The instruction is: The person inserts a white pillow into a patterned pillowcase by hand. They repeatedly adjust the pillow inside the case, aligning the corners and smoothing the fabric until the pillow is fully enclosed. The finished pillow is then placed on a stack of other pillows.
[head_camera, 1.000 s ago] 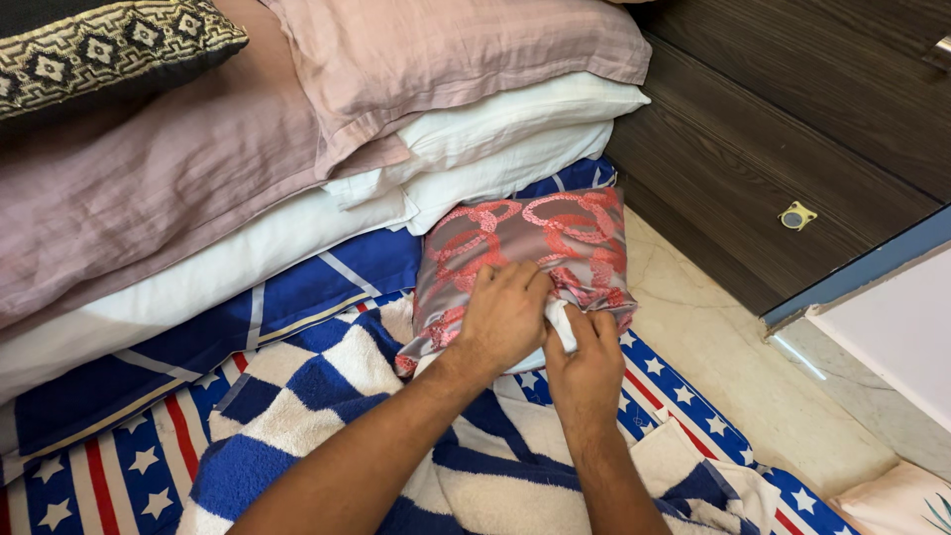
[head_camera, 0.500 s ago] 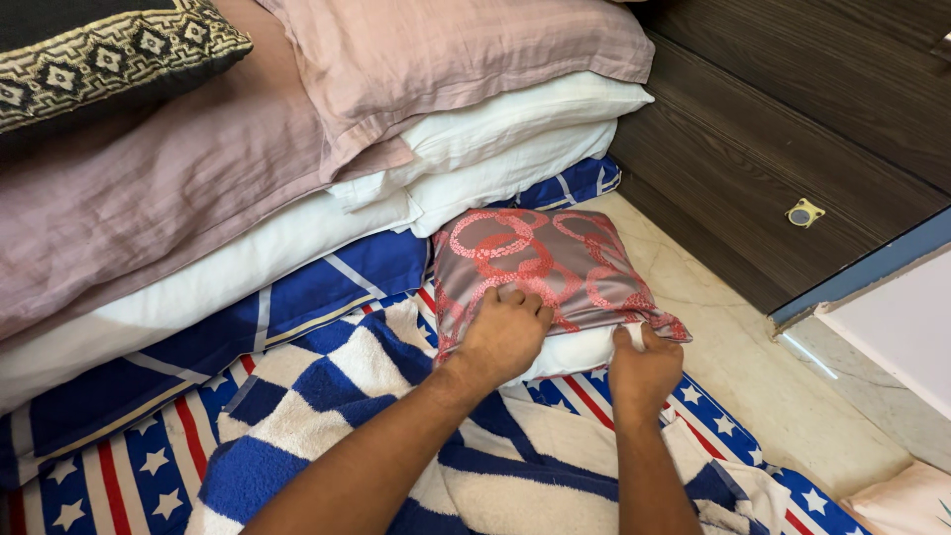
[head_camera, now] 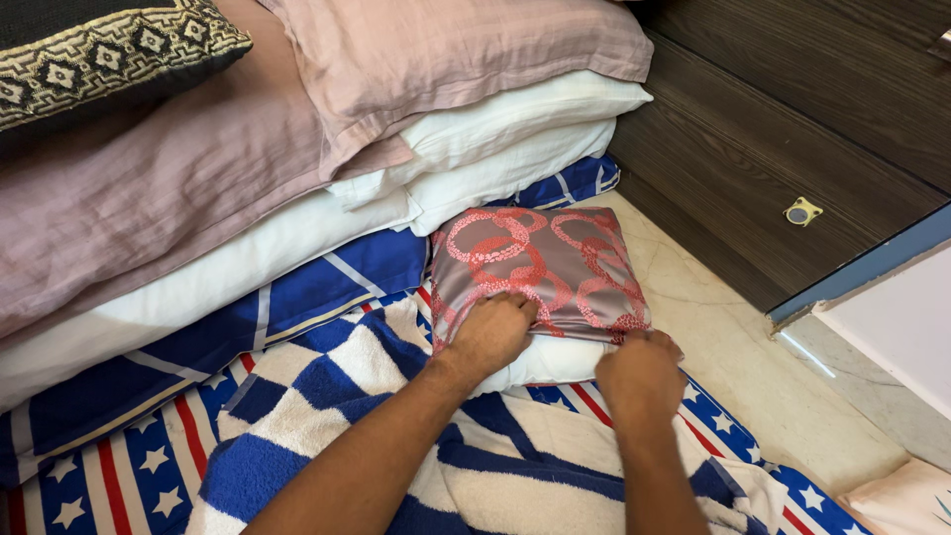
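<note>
Both hands, left hand [head_camera: 492,332] and right hand [head_camera: 640,372], gripped the grey-red pillowcase [head_camera: 540,263], mid-pull over the white pillow [head_camera: 545,359]; next, tugging the hem fully down.

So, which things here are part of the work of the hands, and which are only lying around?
In hand:
- left hand and right hand, both on the cover's open edge
- grey cover with red rings
- white pillow showing beneath that edge

Lying about:
- stacked pink and white pillows
- dark patterned cushion
- blue and white towel
- wooden drawer front
</note>
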